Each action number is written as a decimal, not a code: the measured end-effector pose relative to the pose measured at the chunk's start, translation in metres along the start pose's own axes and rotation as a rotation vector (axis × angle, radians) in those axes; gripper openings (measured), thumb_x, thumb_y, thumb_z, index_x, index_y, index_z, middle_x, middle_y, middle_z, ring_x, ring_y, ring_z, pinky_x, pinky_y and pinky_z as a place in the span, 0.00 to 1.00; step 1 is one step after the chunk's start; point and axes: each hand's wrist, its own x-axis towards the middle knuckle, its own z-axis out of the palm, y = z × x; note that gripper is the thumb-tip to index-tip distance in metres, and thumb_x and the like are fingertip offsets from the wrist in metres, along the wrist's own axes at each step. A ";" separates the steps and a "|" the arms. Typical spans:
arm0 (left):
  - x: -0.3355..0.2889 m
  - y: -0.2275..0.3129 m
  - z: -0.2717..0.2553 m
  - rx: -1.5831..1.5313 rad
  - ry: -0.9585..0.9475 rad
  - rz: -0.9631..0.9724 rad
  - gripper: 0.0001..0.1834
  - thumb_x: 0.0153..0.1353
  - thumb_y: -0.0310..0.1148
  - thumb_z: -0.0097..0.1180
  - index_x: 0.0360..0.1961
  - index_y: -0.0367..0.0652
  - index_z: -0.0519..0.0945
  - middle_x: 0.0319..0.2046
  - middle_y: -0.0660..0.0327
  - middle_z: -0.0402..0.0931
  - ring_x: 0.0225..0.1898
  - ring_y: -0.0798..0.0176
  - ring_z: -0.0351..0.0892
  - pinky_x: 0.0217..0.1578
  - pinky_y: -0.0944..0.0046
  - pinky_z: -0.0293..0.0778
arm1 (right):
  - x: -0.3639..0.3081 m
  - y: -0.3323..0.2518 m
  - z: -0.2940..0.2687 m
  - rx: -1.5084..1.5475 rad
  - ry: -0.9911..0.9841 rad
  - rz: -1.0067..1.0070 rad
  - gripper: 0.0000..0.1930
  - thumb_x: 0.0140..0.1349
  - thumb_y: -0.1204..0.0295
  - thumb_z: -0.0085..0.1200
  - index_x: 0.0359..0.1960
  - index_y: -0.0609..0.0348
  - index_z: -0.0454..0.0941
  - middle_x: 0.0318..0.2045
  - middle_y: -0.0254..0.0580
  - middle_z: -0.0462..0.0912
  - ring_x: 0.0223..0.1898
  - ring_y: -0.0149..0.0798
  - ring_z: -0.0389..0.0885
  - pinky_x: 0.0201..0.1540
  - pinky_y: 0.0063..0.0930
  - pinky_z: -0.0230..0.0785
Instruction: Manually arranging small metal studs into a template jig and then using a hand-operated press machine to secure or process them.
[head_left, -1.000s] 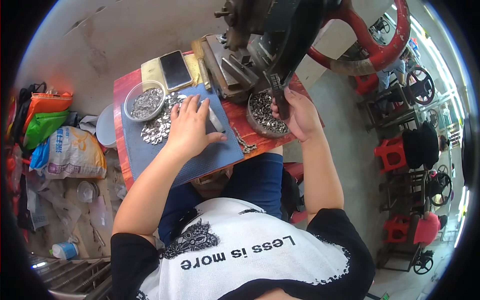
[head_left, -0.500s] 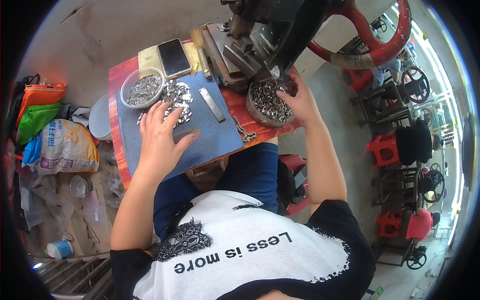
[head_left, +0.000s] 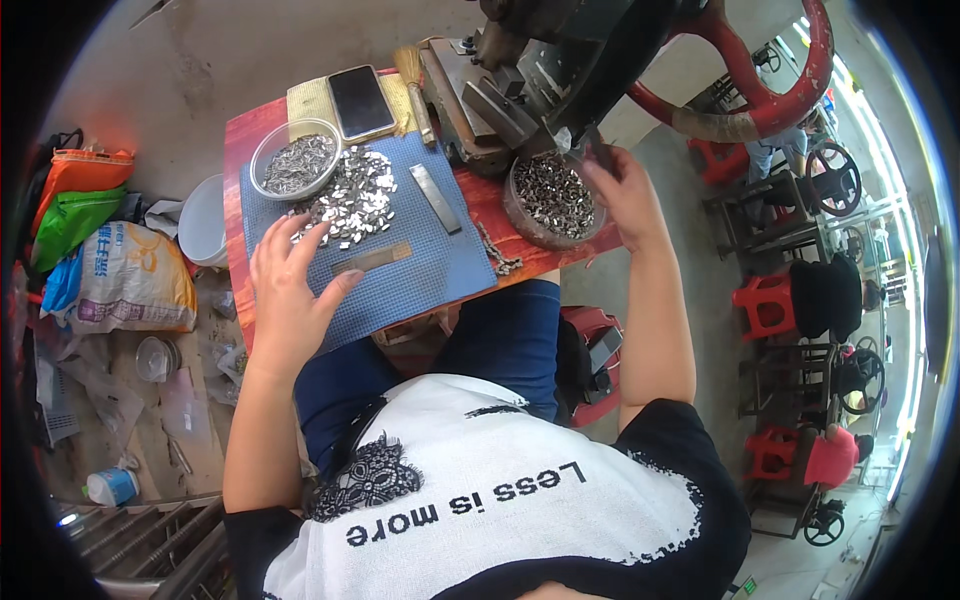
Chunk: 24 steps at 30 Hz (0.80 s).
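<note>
My left hand (head_left: 287, 290) is open, fingers spread, over the left part of a blue textured mat (head_left: 440, 285). Just beyond its fingertips lies a pile of small shiny metal pieces (head_left: 365, 195). A clear round tub (head_left: 268, 190) of thin metal pieces stands behind the pile. Near my left thumb is a flat metal strip (head_left: 375, 258); a second, brighter strip (head_left: 435, 200) lies further right. My right hand (head_left: 632, 200) is closed round a dark, narrow piece (head_left: 599, 150), its kind unclear. Beside it sits a clear bowl (head_left: 530, 232) full of small dark metal pieces.
A hand press (head_left: 480, 110) with a red handwheel (head_left: 765, 115) stands at the back right. A phone (head_left: 360, 103) and a small brush (head_left: 412, 85) lie at the table's back. Bags (head_left: 130, 280) and a white bucket (head_left: 203, 222) are on the left.
My left hand has drawn back from the pile, toward me and to the left. My right hand has shifted right from over the bowl, and the dark piece now shows in its fingers.
</note>
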 end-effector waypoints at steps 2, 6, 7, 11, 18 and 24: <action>-0.008 -0.007 -0.005 0.052 0.051 -0.031 0.30 0.53 0.41 0.70 0.55 0.39 0.79 0.60 0.52 0.71 0.66 0.46 0.63 0.66 0.48 0.56 | -0.001 -0.003 0.003 0.066 -0.046 0.015 0.18 0.67 0.70 0.57 0.54 0.69 0.74 0.35 0.34 0.79 0.36 0.27 0.75 0.40 0.22 0.69; -0.006 -0.016 -0.003 -0.080 0.176 -0.018 0.19 0.57 0.35 0.66 0.50 0.42 0.81 0.52 0.54 0.76 0.57 0.49 0.72 0.59 0.52 0.64 | -0.039 -0.028 0.073 -0.231 -0.248 -0.616 0.14 0.65 0.75 0.57 0.50 0.66 0.78 0.32 0.43 0.80 0.33 0.40 0.79 0.41 0.29 0.72; -0.007 -0.017 -0.001 -0.117 0.199 -0.022 0.17 0.58 0.34 0.65 0.48 0.42 0.82 0.50 0.55 0.77 0.55 0.49 0.73 0.57 0.53 0.65 | -0.056 -0.038 0.098 -0.135 -0.411 -0.477 0.13 0.63 0.76 0.58 0.48 0.66 0.80 0.34 0.50 0.82 0.37 0.46 0.81 0.43 0.32 0.73; -0.015 -0.014 0.007 -0.215 0.164 -0.051 0.14 0.57 0.34 0.66 0.44 0.42 0.84 0.43 0.56 0.78 0.49 0.52 0.74 0.52 0.53 0.67 | -0.076 -0.027 0.172 -0.229 -0.551 -0.599 0.10 0.57 0.77 0.63 0.41 0.61 0.80 0.39 0.47 0.81 0.43 0.47 0.78 0.49 0.37 0.71; -0.024 -0.022 0.018 -0.163 0.083 -0.027 0.15 0.52 0.33 0.69 0.41 0.42 0.84 0.40 0.57 0.77 0.47 0.52 0.74 0.49 0.54 0.68 | -0.044 -0.023 0.185 -0.368 -0.352 -0.727 0.09 0.53 0.74 0.67 0.35 0.57 0.83 0.37 0.43 0.77 0.46 0.47 0.72 0.52 0.38 0.67; -0.020 -0.020 0.014 -0.211 0.049 -0.029 0.11 0.53 0.30 0.67 0.38 0.41 0.83 0.38 0.57 0.76 0.46 0.51 0.74 0.49 0.53 0.68 | -0.031 -0.023 0.201 -0.429 -0.467 -0.824 0.08 0.51 0.74 0.67 0.33 0.56 0.84 0.35 0.40 0.77 0.44 0.46 0.72 0.49 0.37 0.67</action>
